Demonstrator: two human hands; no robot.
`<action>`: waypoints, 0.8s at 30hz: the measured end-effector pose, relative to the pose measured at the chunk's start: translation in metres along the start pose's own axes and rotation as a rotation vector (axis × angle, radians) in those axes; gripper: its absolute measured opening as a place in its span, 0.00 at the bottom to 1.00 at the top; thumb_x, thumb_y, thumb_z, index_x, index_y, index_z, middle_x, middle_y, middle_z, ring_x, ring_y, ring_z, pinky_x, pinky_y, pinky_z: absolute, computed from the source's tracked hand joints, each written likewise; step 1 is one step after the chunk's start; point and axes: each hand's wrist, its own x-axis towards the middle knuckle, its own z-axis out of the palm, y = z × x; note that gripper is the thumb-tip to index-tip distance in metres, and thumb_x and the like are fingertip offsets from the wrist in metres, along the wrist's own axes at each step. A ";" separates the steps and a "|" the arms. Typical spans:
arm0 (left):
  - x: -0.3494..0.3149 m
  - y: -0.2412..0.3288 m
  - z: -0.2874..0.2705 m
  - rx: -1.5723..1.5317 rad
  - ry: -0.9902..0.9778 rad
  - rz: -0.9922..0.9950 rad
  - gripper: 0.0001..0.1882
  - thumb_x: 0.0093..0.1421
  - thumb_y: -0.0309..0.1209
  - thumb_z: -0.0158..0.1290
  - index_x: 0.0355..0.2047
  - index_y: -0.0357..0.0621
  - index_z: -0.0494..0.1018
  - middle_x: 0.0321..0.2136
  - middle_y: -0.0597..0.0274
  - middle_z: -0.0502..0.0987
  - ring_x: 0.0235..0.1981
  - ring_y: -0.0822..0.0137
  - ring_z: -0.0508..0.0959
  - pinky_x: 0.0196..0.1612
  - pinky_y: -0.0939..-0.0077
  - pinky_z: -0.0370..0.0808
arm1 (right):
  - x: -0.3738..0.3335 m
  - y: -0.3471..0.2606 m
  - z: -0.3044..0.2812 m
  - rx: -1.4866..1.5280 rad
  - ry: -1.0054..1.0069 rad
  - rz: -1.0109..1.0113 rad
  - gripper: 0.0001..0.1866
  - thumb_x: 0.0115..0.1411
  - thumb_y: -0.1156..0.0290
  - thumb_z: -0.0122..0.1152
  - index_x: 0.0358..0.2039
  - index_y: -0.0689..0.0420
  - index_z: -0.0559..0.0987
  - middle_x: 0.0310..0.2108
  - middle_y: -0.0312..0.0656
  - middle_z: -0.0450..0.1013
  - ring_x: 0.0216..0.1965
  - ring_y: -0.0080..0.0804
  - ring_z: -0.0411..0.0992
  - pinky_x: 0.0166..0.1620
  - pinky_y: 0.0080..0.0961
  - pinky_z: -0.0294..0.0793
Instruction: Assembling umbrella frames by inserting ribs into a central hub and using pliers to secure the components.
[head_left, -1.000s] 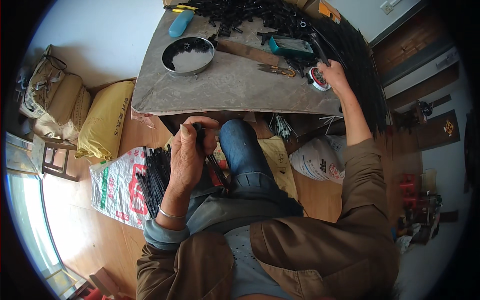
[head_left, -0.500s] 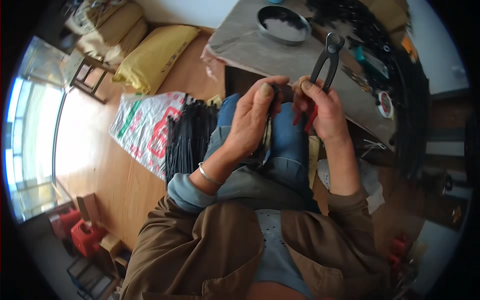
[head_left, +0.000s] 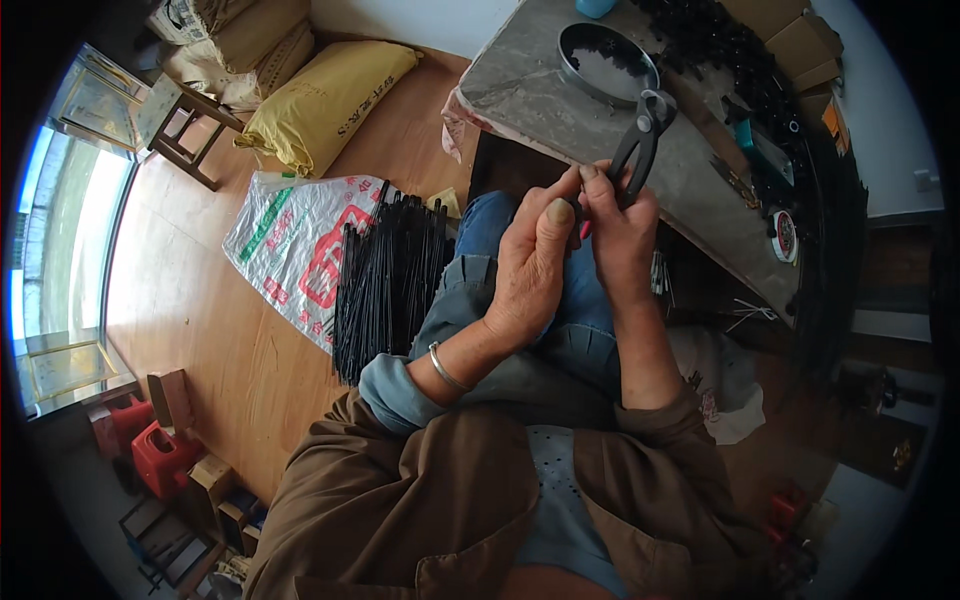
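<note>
I see a grey table (head_left: 545, 110) ahead. To the left, a white sack (head_left: 285, 235) lies under black rods (head_left: 390, 285). The left hand (head_left: 532, 250) is curled, around what I cannot tell; just beside, the right hand (head_left: 625, 235) grips 1 pair of red-handled pliers (head_left: 646, 125), head toward the table.

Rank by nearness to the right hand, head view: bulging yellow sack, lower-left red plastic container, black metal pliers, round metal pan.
1. Black metal pliers: in right hand.
2. Round metal pan: on table.
3. Bulging yellow sack: left.
4. Red plastic container: lower left.
</note>
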 end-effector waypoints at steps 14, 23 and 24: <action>0.007 0.000 -0.025 -0.206 -0.005 -0.186 0.27 0.70 0.46 0.35 0.54 0.36 0.67 0.25 0.71 0.65 0.27 0.80 0.63 0.31 0.85 0.63 | -0.003 -0.007 0.001 -0.016 -0.143 0.058 0.10 0.63 0.64 0.57 0.30 0.58 0.76 0.19 0.26 0.66 0.21 0.11 0.61 0.24 0.12 0.60; 0.007 -0.003 -0.027 -0.192 -0.028 -0.182 0.27 0.70 0.47 0.33 0.54 0.36 0.67 0.25 0.72 0.68 0.27 0.80 0.65 0.33 0.85 0.65 | -0.013 -0.008 0.006 0.079 -0.230 0.128 0.09 0.63 0.66 0.55 0.31 0.58 0.77 0.20 0.28 0.68 0.21 0.13 0.64 0.25 0.12 0.62; 0.007 -0.003 -0.027 -0.203 -0.033 -0.181 0.27 0.70 0.47 0.33 0.54 0.36 0.67 0.25 0.72 0.68 0.27 0.81 0.65 0.33 0.85 0.65 | -0.014 -0.009 0.006 0.077 -0.215 0.138 0.09 0.63 0.66 0.55 0.31 0.58 0.77 0.20 0.28 0.69 0.22 0.13 0.65 0.25 0.12 0.63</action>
